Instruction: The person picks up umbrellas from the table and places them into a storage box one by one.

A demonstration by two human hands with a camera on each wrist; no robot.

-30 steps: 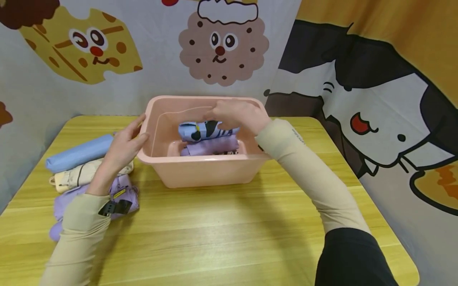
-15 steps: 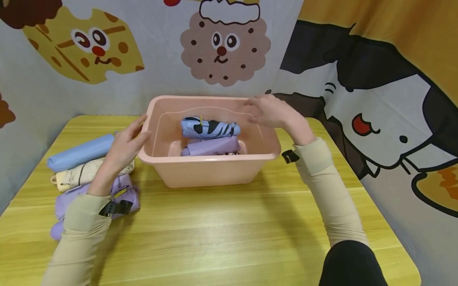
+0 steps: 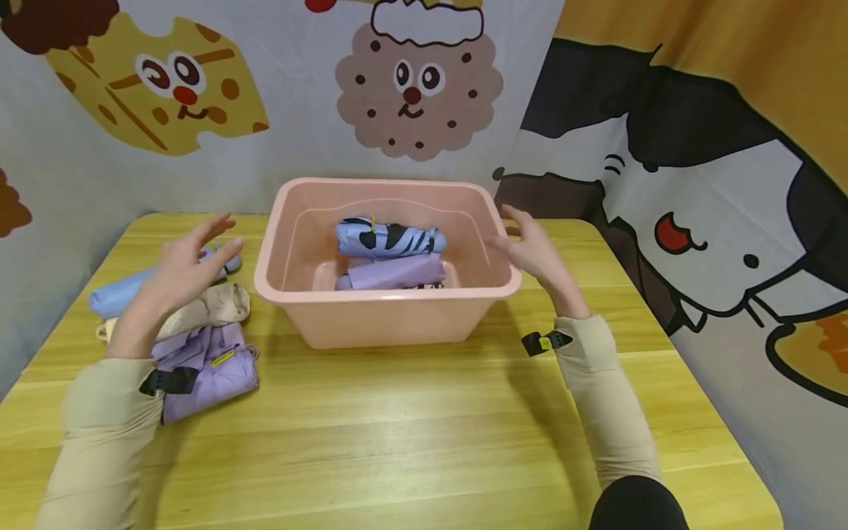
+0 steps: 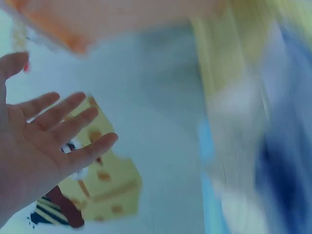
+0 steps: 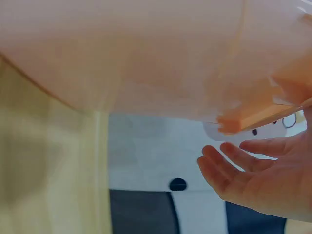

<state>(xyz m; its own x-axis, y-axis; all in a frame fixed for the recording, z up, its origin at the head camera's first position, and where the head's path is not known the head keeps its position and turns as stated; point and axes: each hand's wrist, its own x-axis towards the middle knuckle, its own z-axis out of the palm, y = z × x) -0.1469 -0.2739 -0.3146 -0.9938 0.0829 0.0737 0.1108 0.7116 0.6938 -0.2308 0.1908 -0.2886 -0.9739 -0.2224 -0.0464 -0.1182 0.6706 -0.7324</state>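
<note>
Left of the pink bin (image 3: 387, 320): purple bundle (image 3: 215, 383) nearest, then cream roll (image 3: 212, 308), blue roll (image 3: 122, 291); left hand (image 3: 175, 269) by them, released, fingers loose. Right of the bin, right hand (image 3: 533, 250), also empty, rim contact unclear. Inside it, lilac roll (image 3: 397, 272), patterned blue roll (image 3: 391, 239) behind. Likely risk: a right-hand nudge could skew the bin.

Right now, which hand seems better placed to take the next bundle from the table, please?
Probably the left hand: it is open near the cream bundle; the right hand is at the opposite end of the pink bin.
</note>
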